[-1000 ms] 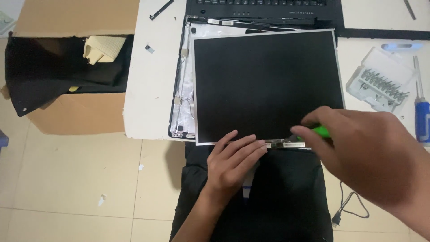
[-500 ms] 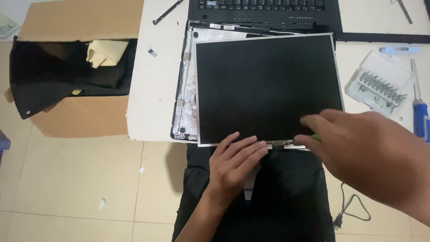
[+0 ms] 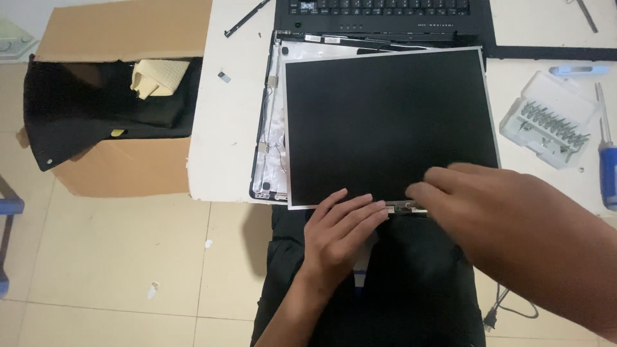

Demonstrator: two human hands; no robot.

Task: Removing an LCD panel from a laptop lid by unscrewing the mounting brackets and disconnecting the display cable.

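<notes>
A black flat display panel (image 3: pixel 385 122) lies loose on a laptop's open lid shell (image 3: pixel 271 138), at the near edge of a white table (image 3: pixel 225 128). My left hand (image 3: pixel 337 231) rests with its fingers flat on the panel's lower edge, next to a small metal connector strip (image 3: pixel 403 207). My right hand (image 3: pixel 508 218), blurred, hovers over the panel's lower right corner with its fingertips near that strip. Whatever it may hold is hidden under the hand. The laptop's black keyboard base (image 3: pixel 385 16) lies behind the panel.
A clear case of screwdriver bits (image 3: pixel 546 122) and a blue-handled screwdriver (image 3: pixel 607 170) lie at the right. A black bezel strip (image 3: pixel 553 53) lies behind them. An open cardboard box (image 3: pixel 122 167) with black material stands left of the table. A power plug (image 3: pixel 491 316) lies on the tiled floor.
My right hand has slid left along the panel's lower edge. The green thing seen at its fingers earlier no longer shows. My left hand has stayed in place.
</notes>
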